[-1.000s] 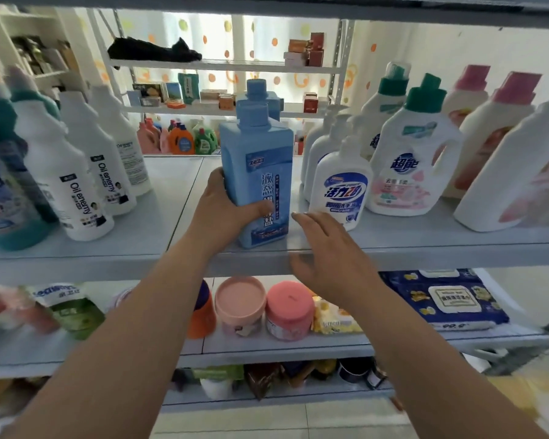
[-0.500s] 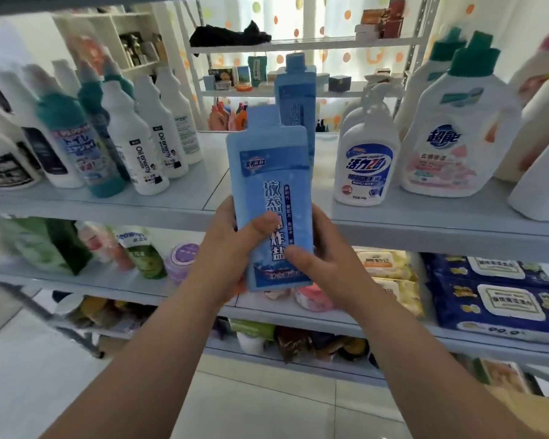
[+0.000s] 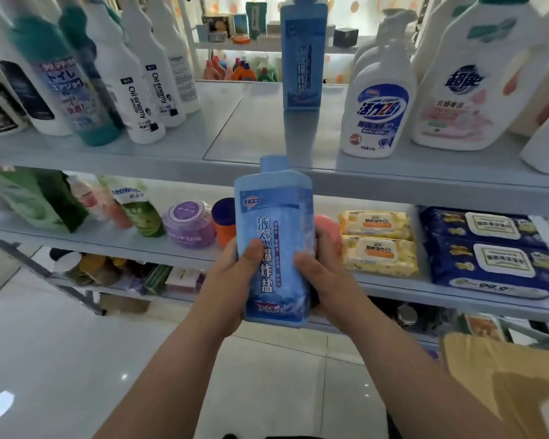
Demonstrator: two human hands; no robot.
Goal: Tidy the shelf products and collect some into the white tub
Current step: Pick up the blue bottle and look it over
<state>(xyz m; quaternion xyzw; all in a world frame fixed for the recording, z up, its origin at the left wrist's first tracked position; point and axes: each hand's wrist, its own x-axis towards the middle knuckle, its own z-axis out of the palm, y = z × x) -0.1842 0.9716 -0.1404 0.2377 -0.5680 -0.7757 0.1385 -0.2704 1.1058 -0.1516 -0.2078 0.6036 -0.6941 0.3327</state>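
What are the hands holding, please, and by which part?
The blue bottle, held by its lower body: left hand on its left side, right hand on its right.

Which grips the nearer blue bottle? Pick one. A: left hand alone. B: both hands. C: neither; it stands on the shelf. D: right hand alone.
B: the left hand and the right hand each curl round the nearer blue bottle from its sides.

1. Fingers of the left hand [image 3: 232, 280] and right hand [image 3: 325, 275] are hidden behind the blue bottle [image 3: 274, 245]; only the thumbs show.
2. Pink tub [image 3: 325, 225] sits mostly covered by that bottle.
3. Back blue bottle [image 3: 303, 55] loses its cap to the top edge.
4. Teal bottle [image 3: 67, 83] at left is smeared, label unreadable.
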